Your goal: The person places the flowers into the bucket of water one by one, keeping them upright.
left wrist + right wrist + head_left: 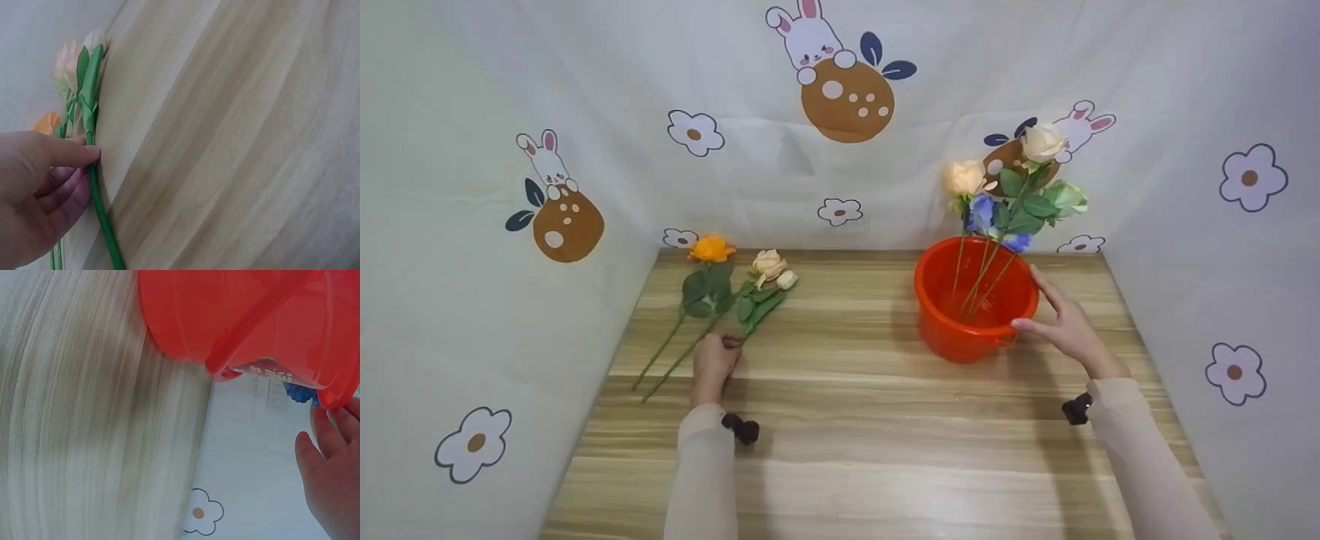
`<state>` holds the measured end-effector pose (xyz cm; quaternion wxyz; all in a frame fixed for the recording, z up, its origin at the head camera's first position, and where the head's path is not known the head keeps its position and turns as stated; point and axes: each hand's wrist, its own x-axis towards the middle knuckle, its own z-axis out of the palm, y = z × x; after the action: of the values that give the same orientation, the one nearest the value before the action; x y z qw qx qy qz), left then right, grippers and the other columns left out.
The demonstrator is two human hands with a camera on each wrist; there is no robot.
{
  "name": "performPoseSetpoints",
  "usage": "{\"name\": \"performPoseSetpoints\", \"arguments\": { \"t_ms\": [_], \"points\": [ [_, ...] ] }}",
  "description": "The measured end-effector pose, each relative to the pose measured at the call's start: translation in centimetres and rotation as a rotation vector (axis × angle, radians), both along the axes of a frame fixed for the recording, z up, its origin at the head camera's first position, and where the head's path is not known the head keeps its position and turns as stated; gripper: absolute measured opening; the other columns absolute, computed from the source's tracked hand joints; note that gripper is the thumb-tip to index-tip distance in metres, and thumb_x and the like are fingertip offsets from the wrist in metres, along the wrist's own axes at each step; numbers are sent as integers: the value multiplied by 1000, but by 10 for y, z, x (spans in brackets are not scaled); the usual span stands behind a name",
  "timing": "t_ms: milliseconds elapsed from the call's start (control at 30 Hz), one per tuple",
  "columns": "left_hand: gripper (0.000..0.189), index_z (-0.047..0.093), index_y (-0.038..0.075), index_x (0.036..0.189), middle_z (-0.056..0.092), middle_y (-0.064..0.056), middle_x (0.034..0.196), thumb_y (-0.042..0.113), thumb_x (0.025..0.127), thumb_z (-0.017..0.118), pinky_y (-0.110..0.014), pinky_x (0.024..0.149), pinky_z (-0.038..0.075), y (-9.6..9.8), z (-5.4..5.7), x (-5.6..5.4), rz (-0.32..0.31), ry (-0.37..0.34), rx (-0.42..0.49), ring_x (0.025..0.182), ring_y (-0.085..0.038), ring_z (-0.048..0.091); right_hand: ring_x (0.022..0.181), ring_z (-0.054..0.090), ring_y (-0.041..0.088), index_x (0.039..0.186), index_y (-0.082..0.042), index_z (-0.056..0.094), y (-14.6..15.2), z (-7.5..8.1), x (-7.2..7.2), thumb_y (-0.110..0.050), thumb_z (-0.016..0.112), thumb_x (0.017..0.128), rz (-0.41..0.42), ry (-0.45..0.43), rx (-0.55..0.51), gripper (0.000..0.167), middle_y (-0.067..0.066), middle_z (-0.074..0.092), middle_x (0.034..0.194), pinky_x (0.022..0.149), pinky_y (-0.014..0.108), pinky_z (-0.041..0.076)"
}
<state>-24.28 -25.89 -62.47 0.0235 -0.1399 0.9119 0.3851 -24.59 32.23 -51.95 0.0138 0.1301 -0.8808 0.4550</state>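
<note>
My left hand [715, 363] pinches the green stem of a white tulip [787, 280] between thumb and fingers, just below its leaves. In the left wrist view the tulip stem [104, 219] runs down past the thumb. A peach rose [769, 264] and an orange rose [711, 249] lie beside it on the left. My right hand [1069, 330] has its fingers spread, touching the rim of a red bucket [960, 341] on its right side. Peach roses [964, 178], a pale green rose [1066, 198] and blue flowers [982, 213] stand in the bucket, leaning back and right.
The wood-grain table [855, 420] has fabric walls at the back and both sides, printed with rabbits and flowers. The back wall [750, 180] rises close behind the bucket. A red handle [259, 320] crosses the bucket's side in the right wrist view.
</note>
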Motion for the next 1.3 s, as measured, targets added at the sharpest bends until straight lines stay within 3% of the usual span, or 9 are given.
{"name": "performPoseSetpoints", "arguments": {
  "t_ms": [267,600,833,1000,1300],
  "points": [
    [27,71,0,116,72,-18,116,3,91,60,-44,96,52,11,12,-5,22,-13,59,110,-33,66,149,22,47,159,-19,24,11,-18,-10,-23,81,84,-4,-15,8,94,17,26,164,116,72,19],
    [26,68,-3,119,70,-19,116,3,95,61,-21,76,50,27,33,-9,35,18,260,106,-28,65,150,21,46,159,-17,24,11,-19,-10,-24,81,83,-4,-20,-4,95,17,25,164,116,72,18],
    [26,63,-7,121,64,-21,115,-2,95,60,-20,79,51,43,50,-11,31,145,477,97,-19,60,150,22,46,159,-19,25,10,-17,-9,-21,81,83,-4,-8,-3,94,17,27,163,116,71,19],
    [26,61,-8,121,61,-24,117,-3,96,59,-20,78,52,54,67,-13,25,189,506,93,-12,59,150,24,45,158,-19,27,8,-15,-8,-20,81,83,-4,-3,-9,93,17,28,163,117,70,20],
    [21,61,-6,116,62,-19,110,-4,95,58,-18,74,52,77,96,-14,2,295,555,103,-33,64,149,25,45,158,-16,27,10,-16,-9,-17,82,82,-12,10,5,93,18,29,163,117,68,21]
  ]
}}
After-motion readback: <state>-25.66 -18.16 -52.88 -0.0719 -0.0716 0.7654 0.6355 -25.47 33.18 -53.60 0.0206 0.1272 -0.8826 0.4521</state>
